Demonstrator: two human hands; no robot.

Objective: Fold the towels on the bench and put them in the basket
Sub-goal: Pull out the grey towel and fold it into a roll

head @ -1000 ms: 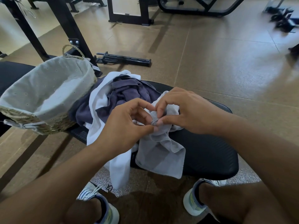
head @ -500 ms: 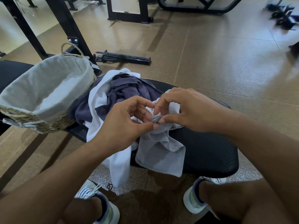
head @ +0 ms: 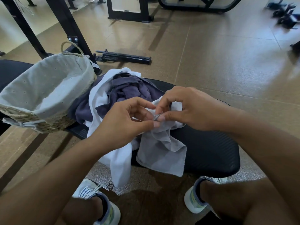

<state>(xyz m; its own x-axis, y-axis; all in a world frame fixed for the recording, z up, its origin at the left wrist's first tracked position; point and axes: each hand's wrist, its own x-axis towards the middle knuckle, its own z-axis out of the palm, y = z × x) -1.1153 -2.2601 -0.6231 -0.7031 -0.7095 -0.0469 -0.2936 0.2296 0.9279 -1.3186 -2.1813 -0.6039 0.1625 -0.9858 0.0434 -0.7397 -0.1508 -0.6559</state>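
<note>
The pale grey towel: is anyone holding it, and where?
Yes. Both hands, left hand and right hand, pinch the pale grey cloth towel at one bunched edge.

Floor: tan speckled tiles (head: pixel 211 51) with thin seams, glossy with pale glare at the right.
Equipment: black metal frames (head: pixel 128 13) stand at the far edge; a black notched bar (head: pixel 125 57) lies flat on the floor.
Light: bright daylight.
</note>
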